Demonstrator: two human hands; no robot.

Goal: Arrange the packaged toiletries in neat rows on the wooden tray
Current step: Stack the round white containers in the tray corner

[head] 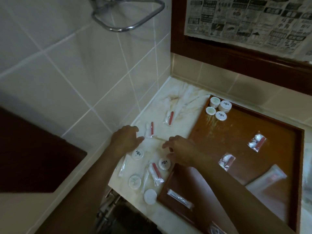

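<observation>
The wooden tray (219, 132) lies on the marble counter at the right. Several round white packets (221, 115) sit clustered in its far corner, two clear sachets (256, 142) lie mid-tray, and a long wrapped packet (179, 199) rests near its front edge. Left of the tray, loose items lie on the counter: round packets (137, 154), (164, 163), and red-and-white sachets (169, 118), (149, 131), (156, 173). My left hand (126, 139) hovers over the counter with relaxed fingers, holding nothing. My right hand (179, 149) reaches left beside it, fingers loosely spread, empty.
A tiled wall rises behind the counter with a chrome towel ring (128, 16) above. A dark-framed mirror covered in newspaper (249, 19) hangs at the right. A dark sunken area (33, 157) lies at the left, below the counter's edge.
</observation>
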